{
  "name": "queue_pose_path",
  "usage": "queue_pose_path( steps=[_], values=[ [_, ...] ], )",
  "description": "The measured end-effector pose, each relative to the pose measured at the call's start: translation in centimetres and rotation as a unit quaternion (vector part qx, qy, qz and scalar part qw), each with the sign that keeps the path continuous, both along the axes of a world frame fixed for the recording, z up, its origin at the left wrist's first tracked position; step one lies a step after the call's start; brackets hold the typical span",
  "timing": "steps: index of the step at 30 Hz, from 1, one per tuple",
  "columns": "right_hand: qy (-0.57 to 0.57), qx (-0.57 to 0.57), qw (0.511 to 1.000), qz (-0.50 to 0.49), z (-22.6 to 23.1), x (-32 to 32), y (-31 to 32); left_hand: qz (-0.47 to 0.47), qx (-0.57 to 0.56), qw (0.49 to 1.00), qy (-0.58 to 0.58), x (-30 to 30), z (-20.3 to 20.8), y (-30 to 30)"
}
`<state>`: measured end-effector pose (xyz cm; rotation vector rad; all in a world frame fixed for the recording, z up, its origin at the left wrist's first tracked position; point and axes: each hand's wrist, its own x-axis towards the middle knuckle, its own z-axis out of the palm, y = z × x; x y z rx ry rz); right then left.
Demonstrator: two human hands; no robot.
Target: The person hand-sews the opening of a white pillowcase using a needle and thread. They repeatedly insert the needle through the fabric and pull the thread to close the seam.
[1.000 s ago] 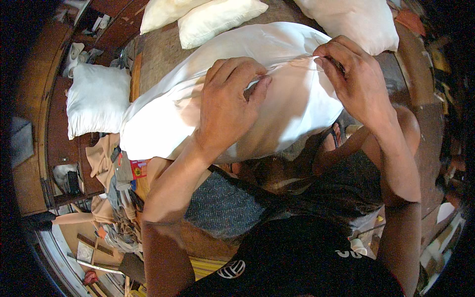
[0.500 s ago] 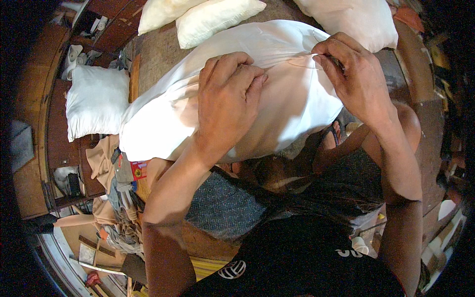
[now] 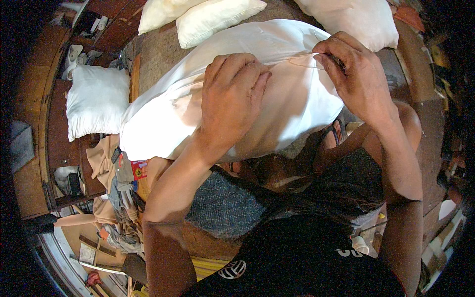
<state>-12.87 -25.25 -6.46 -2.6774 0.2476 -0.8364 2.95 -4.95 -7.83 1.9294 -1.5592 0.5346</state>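
A big white pillow (image 3: pixel 282 119) lies across the work surface in front of my legs, its smooth cover creased near the far edge. My left hand (image 3: pixel 230 96) rests on it with curled fingers and the thumb drawn in, gripping the cloth; the fingertips are partly hidden. At the pillow's far right side, my right hand (image 3: pixel 351 69) pinches a thin thread (image 3: pixel 303 65) between thumb and index finger. That thread curves over the cloth between my hands. Whether a needle is in the pinch is too small to tell.
Cream pillows (image 3: pixel 220 22) lie at the far edge, with another white pillow (image 3: pixel 351 22) at far right. A small white pillow (image 3: pixel 96 101) leans by wooden cabinets (image 3: pixel 34 163) on the left. Crumpled clothes (image 3: pixel 118 198) heap below it.
My left hand has shifted slightly to the right over the pillow, its fingers drawn closer together. My right hand stays almost in place.
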Motion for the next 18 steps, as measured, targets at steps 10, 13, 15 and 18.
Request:
queue_pose_path(
  steps=[10, 13, 15, 18],
  values=[
    [0.005, 0.002, 1.000, -0.001, 0.11, -0.06, 0.06, -0.006, -0.004, 0.999, -0.035, 0.06, -0.44, -0.25],
    [0.003, 0.002, 1.000, -0.006, 0.09, 0.07, 0.02, 0.010, 0.005, 1.000, 0.007, -0.57, 0.11, -0.33],
    [-0.002, 0.002, 1.000, -0.004, -0.01, 0.17, -0.04, -0.001, 0.004, 1.000, 0.023, -0.18, -0.21, -0.31],
    [-0.001, 0.000, 1.000, 0.004, -0.05, 0.11, -0.15, -0.004, 0.011, 0.999, 0.047, -0.22, 0.06, -0.31]
  ],
)
